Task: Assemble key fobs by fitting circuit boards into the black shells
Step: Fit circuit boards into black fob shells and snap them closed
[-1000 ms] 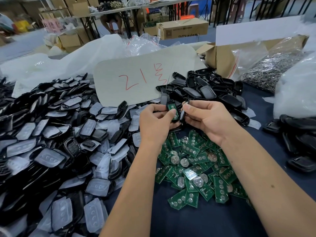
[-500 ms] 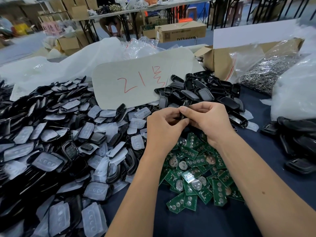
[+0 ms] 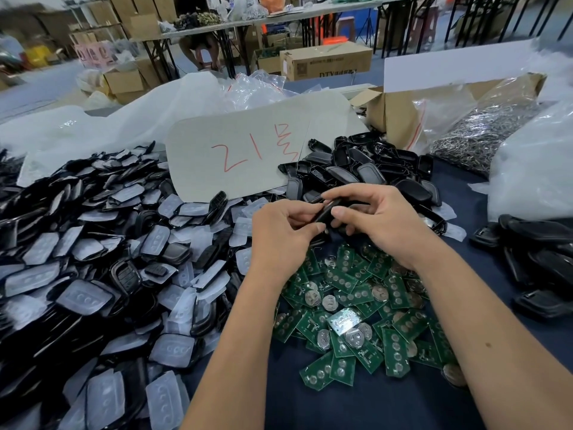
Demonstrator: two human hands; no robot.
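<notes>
Both hands, left hand (image 3: 280,234) and right hand (image 3: 376,221), pinch one glossy black shell (image 3: 325,212) above dozens of green circuit boards (image 3: 356,308) heaped on the bench (image 3: 356,408), beside too many shells (image 3: 93,259) to count.

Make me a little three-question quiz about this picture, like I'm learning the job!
1. True or false: both the left hand and the right hand hold the black shell.
2. What colour are the circuit boards piled under the hands? A red, B green, C yellow.
3. Fill in: the red writing is on a pale ____ behind the hands.

Key: 1 true. 2 B. 3 card.
</notes>
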